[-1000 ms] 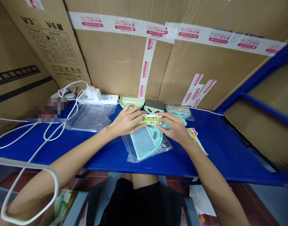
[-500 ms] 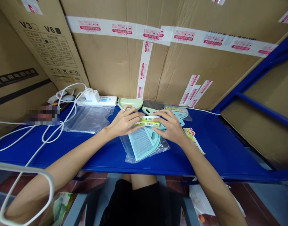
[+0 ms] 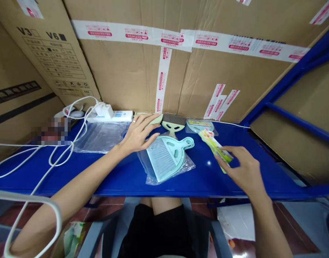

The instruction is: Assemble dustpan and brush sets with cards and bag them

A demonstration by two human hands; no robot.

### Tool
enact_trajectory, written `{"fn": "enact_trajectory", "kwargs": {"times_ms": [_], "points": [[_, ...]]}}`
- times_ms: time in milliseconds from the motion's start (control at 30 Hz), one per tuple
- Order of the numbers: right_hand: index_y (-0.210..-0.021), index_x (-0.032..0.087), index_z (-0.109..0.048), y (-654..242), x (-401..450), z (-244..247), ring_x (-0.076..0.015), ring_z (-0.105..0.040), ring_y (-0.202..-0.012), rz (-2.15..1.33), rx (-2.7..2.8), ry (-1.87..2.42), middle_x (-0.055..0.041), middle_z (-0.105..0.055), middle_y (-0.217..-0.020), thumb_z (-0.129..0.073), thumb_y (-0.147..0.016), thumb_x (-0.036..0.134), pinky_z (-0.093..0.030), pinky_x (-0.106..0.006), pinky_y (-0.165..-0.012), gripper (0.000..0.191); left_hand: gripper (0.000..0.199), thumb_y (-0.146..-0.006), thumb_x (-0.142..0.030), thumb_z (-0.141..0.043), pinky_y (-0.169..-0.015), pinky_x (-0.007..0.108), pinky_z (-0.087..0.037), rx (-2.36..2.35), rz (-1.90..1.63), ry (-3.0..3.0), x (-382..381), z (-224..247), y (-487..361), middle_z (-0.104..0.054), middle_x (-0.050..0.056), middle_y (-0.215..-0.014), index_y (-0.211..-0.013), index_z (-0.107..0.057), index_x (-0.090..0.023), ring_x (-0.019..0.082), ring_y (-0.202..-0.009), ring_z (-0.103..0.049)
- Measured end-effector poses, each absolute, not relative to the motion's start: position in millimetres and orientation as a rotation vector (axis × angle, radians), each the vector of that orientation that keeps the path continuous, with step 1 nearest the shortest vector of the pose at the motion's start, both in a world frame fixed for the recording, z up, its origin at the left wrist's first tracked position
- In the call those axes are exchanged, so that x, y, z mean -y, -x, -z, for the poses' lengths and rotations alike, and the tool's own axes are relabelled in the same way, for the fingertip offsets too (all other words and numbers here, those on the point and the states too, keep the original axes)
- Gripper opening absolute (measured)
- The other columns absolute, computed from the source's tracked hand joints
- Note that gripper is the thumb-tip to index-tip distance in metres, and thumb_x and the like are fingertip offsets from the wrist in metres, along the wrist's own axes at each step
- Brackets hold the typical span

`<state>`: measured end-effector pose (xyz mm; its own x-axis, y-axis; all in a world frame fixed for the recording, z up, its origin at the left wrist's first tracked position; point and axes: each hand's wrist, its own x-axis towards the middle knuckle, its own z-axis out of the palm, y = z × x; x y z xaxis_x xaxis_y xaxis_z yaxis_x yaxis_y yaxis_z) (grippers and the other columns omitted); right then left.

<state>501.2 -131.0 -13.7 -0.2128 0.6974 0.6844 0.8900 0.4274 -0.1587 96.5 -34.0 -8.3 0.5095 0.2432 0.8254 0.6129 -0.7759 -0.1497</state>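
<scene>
My left hand (image 3: pixel 142 132) is open, fingers spread, in front of the pale green dustpan (image 3: pixel 156 119), which it partly covers. I cannot tell whether it touches the dustpan. My right hand (image 3: pixel 241 168) pinches a yellow-green and white printed card (image 3: pixel 213 143) between thumb and fingers, to the right on the blue table. Whether a second card lies under it is hard to tell. Between my hands a light blue dustpan and brush set (image 3: pixel 167 157) lies on a clear plastic bag (image 3: pixel 189 165), its handles pointing right.
Along the back stand a green brush with dark bristles (image 3: pixel 173 122), another bagged blue set (image 3: pixel 199 125) and a white power strip (image 3: pixel 122 115). A flat clear bag (image 3: pixel 102 138) and white cables (image 3: pixel 73 143) lie at left. A cardboard wall (image 3: pixel 121 71) closes off the back.
My right hand has moved right, carrying the printed card away from the blue set. My left hand has let go of the card and opened, shifting slightly up and left.
</scene>
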Motion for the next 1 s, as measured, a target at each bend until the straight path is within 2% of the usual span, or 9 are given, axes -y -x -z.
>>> {"fn": "enact_trajectory", "kwargs": {"times_ms": [67, 167, 267, 433, 667, 833, 1000], "points": [[-0.110, 0.019, -0.074, -531, 143, 25, -0.0298, -0.074, -0.092, 0.370, 1.941, 1.536, -0.0123, -0.080, -0.104, -0.065, -0.100, 0.047, -0.057, -0.043, -0.086, 0.031, 0.022, -0.104, -0.029, -0.060, -0.100, 0.053, -0.049, 0.724, 1.129, 2.347, 30, 11, -96, -0.064, 0.017, -0.154, -0.122, -0.068, -0.020, 0.035, -0.131, -0.062], [-0.111, 0.018, -0.074, -549, 148, 42, -0.0313, -0.074, -0.091, 0.373, 1.925, 1.750, -0.0132, -0.080, -0.103, -0.058, -0.099, 0.053, -0.056, -0.043, -0.084, 0.040, 0.022, -0.104, -0.028, -0.057, -0.099, 0.053, -0.048, 0.761, 1.076, 2.388, 27, 14, -97, -0.064, 0.016, -0.154, -0.121, -0.069, -0.020, 0.036, -0.131, -0.063], [-0.113, 0.018, -0.074, -540, 144, 49, -0.0329, -0.073, -0.093, 0.396, 1.938, 1.908, -0.0135, -0.079, -0.101, -0.054, -0.101, 0.053, -0.053, -0.041, -0.078, 0.042, 0.022, -0.104, -0.027, -0.057, -0.100, 0.053, -0.047, 0.753, 1.058, 2.379, 27, 16, -97, -0.064, 0.017, -0.154, -0.121, -0.069, -0.019, 0.036, -0.131, -0.063], [-0.117, 0.019, -0.076, -512, 141, 44, -0.0310, -0.071, -0.083, 0.493, 1.884, 2.163, -0.0132, -0.075, -0.092, -0.053, -0.104, 0.050, -0.042, -0.035, -0.060, 0.041, 0.022, -0.103, -0.025, -0.057, -0.100, 0.053, -0.047, 0.770, 1.039, 2.382, 25, 17, -98, -0.064, 0.016, -0.154, -0.121, -0.070, -0.020, 0.036, -0.129, -0.064], [-0.111, 0.018, -0.073, -497, 145, 42, -0.0320, -0.071, -0.088, 0.627, 1.891, 2.282, -0.0132, -0.074, -0.092, -0.052, -0.107, 0.050, -0.037, -0.034, -0.058, 0.039, 0.021, -0.104, -0.026, -0.057, -0.099, 0.052, -0.048, 0.742, 1.003, 2.361, 23, 18, -97, -0.065, 0.017, -0.152, -0.118, -0.070, -0.019, 0.035, -0.128, -0.064], [-0.136, 0.020, -0.063, -492, 134, 33, -0.0345, -0.072, -0.100, 0.438, 1.905, 2.345, -0.0127, -0.076, -0.105, -0.055, -0.106, 0.051, -0.039, -0.033, -0.058, 0.043, 0.023, -0.103, -0.026, -0.057, -0.102, 0.055, -0.047, 0.760, 1.011, 2.407, 25, 18, -98, -0.065, 0.017, -0.152, -0.120, -0.071, -0.020, 0.036, -0.130, -0.064], [-0.143, 0.019, -0.057, -485, 124, 25, -0.0354, -0.072, -0.103, 0.338, 1.872, 2.403, -0.0154, -0.074, -0.114, -0.056, -0.102, 0.039, -0.047, -0.036, -0.063, 0.045, 0.023, -0.103, -0.025, -0.057, -0.100, 0.055, -0.048, 0.743, 1.005, 2.397, 25, 18, -99, -0.066, 0.018, -0.149, -0.121, -0.071, -0.019, 0.036, -0.129, -0.064]]}}
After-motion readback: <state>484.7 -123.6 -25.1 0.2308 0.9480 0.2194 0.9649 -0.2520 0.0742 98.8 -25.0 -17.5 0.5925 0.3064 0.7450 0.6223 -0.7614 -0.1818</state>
